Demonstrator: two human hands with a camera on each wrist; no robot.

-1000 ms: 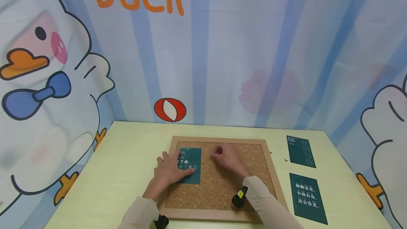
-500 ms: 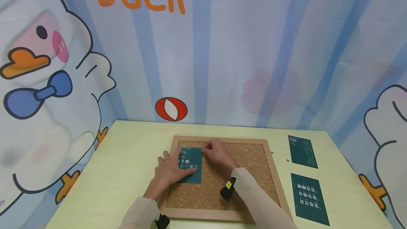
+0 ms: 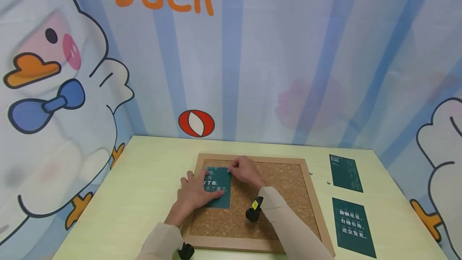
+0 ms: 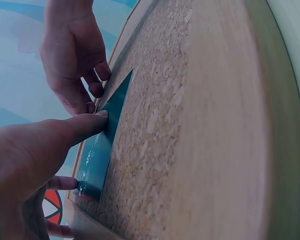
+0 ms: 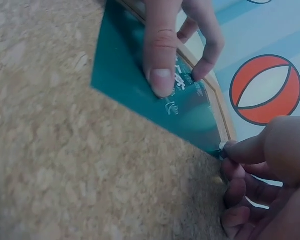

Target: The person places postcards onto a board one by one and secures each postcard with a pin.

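Observation:
A dark green card (image 3: 223, 200) with white writing lies on the left part of a wood-framed cork board (image 3: 223, 224). My left hand (image 3: 192, 191) spreads over the card, its thumb pressing on the face and other fingers touching near the far-left edge. At the card's far right corner, my right hand (image 3: 246, 170) pinches a small silvery thumbtack (image 5: 223, 146) between thumb and index finger. The right wrist view shows the tack at the corner; whether its point is in the cork is hidden.
Two more green cards, one farther back (image 3: 346, 173) and one nearer (image 3: 353, 228), lie right of the board. Small metal tacks, such as one tack (image 3: 329, 182), sit between board and cards. A duck-print curtain (image 3: 260, 71) hangs behind the table (image 3: 144, 196).
My right hand has moved left across the cork to the card's far right corner, bringing the thumbtack there. The left hand stays on the card.

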